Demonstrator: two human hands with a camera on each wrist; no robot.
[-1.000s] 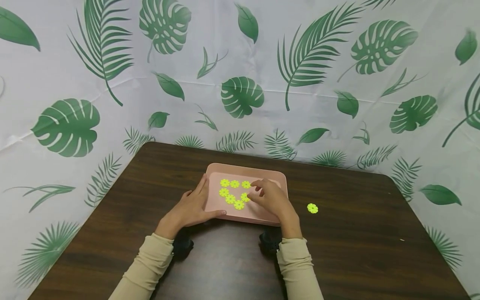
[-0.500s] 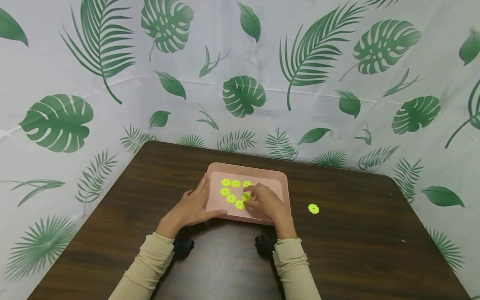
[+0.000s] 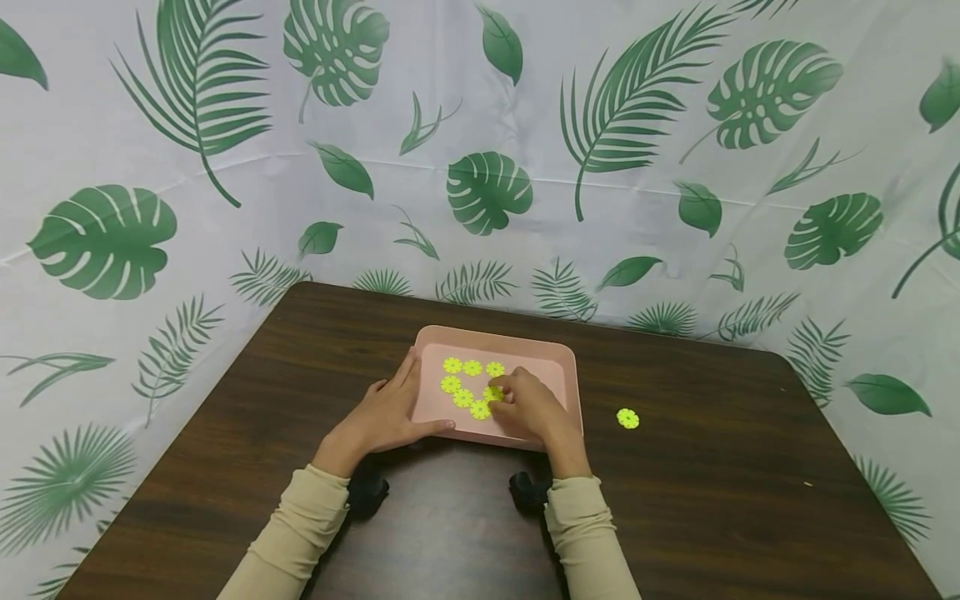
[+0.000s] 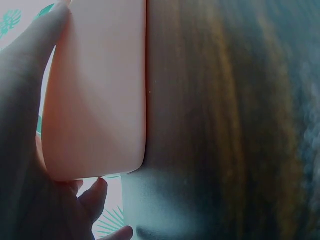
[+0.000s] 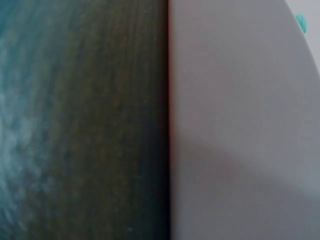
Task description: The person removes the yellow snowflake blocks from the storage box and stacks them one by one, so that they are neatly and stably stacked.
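Note:
A pink tray [image 3: 442, 423] holds several yellow-green, notched snowflake discs [image 3: 462, 398] laid in a rough heart outline. My left hand [image 3: 375, 417] rests against the tray's left end, its fingers along that side and the thumb along the near rim. In the left wrist view, the left hand [image 4: 25, 130] spans the tray's corner [image 4: 100, 115]. Over the tray's right half, my right hand [image 3: 534, 407] has thumb and fingertips at opposite edges of one disc [image 3: 492, 393], on the outline's right side. The right wrist view shows only the tray's outer wall [image 5: 240, 115], with no fingers.
A single loose yellow disc [image 3: 627, 418] lies on the dark wooden table [image 3: 712, 467], right of the tray. Black devices [image 3: 528, 492] sit at both wrists. A white cloth with green leaves [image 3: 487, 192] hangs behind the table.
My right hand has moved slightly left, and its thumb and fingers have closed about the disc on the right side of the outline. The left hand and the tray stay in place.

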